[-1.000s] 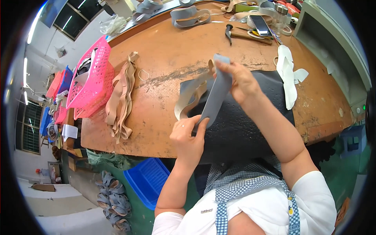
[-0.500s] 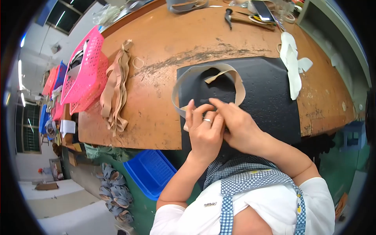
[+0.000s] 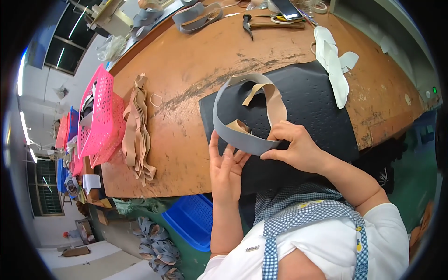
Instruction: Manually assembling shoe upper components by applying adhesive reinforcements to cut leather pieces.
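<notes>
A wide strip (image 3: 240, 139), grey on the outer face and tan on the inner, curls in a loop above the black mat (image 3: 317, 105). One tan end points inward near the top of the loop, and another tan fold shows inside the near part. My right hand (image 3: 298, 145) pinches the strip's near right side between thumb and fingers. Against the near left side rests my left hand (image 3: 227, 170), palm up, its fingers apart and partly behind the strip; it is not closed on it.
A bundle of tan strips (image 3: 136, 133) lies left of the mat, beside pink baskets (image 3: 105, 121). White flat pieces (image 3: 332, 65) overlap the mat's far right corner. Farther back are a black-headed hammer (image 3: 248, 27), a phone (image 3: 287, 9) and grey strips (image 3: 198, 18). A blue basket (image 3: 191, 219) stands below the table edge.
My hands have moved apart from where they met at the strip. The left has opened and turned palm up; the right now pinches the strip, whose grey outer face is turned more into view.
</notes>
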The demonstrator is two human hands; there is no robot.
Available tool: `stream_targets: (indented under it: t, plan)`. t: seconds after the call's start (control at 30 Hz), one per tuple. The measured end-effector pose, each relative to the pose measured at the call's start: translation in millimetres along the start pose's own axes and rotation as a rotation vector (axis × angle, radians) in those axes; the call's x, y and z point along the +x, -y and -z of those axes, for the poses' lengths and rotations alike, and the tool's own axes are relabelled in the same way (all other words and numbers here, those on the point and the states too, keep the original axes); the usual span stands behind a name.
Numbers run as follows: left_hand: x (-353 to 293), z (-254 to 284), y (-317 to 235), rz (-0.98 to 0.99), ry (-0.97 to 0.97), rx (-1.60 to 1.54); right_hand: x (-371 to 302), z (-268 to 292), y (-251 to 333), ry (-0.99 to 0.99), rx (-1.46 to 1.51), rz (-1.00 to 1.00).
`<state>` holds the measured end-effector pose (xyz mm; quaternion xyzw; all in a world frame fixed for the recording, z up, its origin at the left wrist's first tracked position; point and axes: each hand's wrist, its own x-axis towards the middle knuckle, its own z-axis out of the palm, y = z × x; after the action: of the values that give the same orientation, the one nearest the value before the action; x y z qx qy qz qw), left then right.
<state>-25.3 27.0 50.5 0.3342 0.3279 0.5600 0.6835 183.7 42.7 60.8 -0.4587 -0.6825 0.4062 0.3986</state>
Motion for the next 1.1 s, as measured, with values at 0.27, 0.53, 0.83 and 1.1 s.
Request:
stream_targets:
  t: [0.27,0.53,0.83,1.1]
  plan:
    - [7,18,5,0.062,0.124,-0.418,-4,6,-3,0.115,0.14,-0.052]
    - [12,25,24,0.402,0.123,-0.474,-3,-1,-1,0.185,0.215,0.232]
    - [0,5,7,-0.031,-0.04,-0.04,-3,2,-5,0.166,0.204,0.021]
    - [-1,25,2,0.321,0.021,0.015,-2,-1,4,0.195,0.083,0.189]
